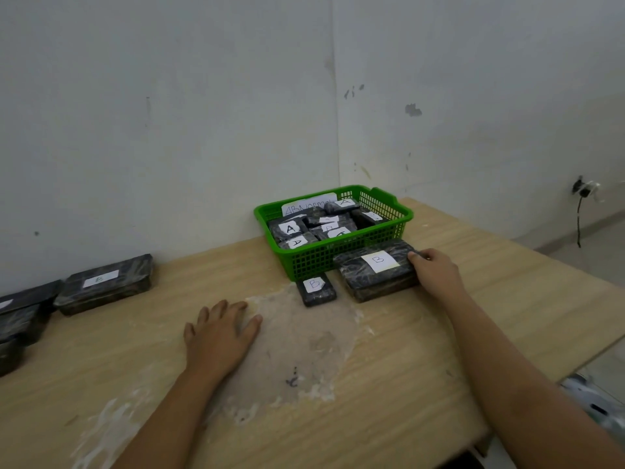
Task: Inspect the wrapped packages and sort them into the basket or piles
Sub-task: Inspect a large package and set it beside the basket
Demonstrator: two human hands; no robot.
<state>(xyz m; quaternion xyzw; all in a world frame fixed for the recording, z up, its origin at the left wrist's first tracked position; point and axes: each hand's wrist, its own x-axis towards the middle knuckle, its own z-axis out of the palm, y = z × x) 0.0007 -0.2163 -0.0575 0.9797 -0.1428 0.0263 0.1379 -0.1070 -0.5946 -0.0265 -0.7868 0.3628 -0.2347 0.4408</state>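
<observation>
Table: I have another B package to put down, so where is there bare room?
Free: the table right of the right hand, and between the left hand and the left-edge packages. Crowded: in front of the green basket, where two B packages sit.

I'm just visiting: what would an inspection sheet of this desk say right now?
Surface: wooden table with a worn pale patch in the middle.
Job's things: green basket with a handwritten sign, holding wrapped packages, several labelled A; large B package and small B package in front of it; more packages at the left edge.
Clutter: nothing seen.
Hands: left hand flat on the table; right hand grips the large B package's right end.
Cables: a dark cable hangs from a wall socket.
Surroundings: scuffed white walls meeting in a corner.
</observation>
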